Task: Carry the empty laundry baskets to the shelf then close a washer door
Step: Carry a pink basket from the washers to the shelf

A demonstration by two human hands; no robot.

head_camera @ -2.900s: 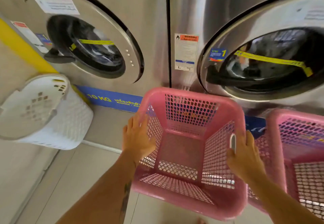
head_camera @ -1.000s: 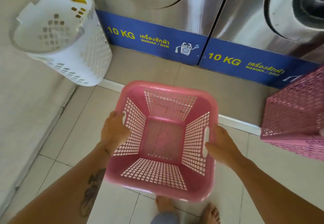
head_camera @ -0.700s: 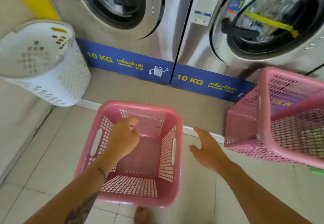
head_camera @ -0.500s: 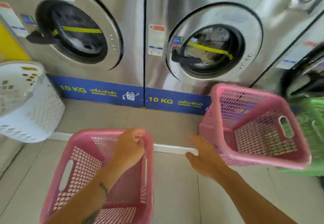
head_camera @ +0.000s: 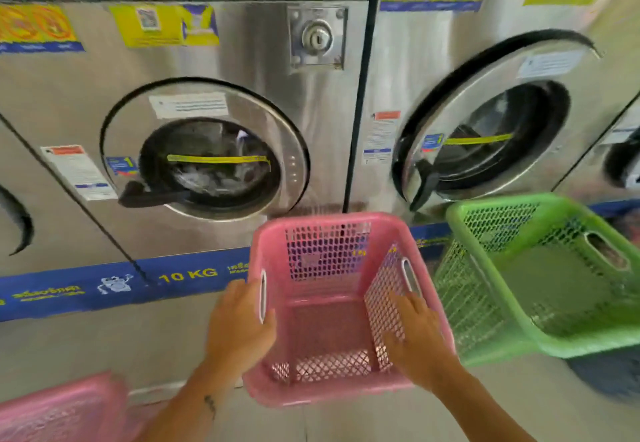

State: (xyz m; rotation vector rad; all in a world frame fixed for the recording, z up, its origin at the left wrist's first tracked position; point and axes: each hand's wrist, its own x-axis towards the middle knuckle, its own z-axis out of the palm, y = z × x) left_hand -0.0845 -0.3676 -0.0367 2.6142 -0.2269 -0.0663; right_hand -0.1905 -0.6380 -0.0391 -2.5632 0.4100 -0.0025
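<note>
Wall: we see steel machine fronts (head_camera: 242, 61) filling the upper frame.
Base: a blue band (head_camera: 69, 291) reading "10 KG" crosses lower left.
Floor: pale tiles (head_camera: 346, 424) along the bottom.

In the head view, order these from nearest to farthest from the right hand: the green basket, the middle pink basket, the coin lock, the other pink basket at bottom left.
1. Middle pink basket: the right hand is on its right wall.
2. Green basket: just right of it.
3. Other pink basket: bottom left corner.
4. Coin lock: high on the washer front.
</note>
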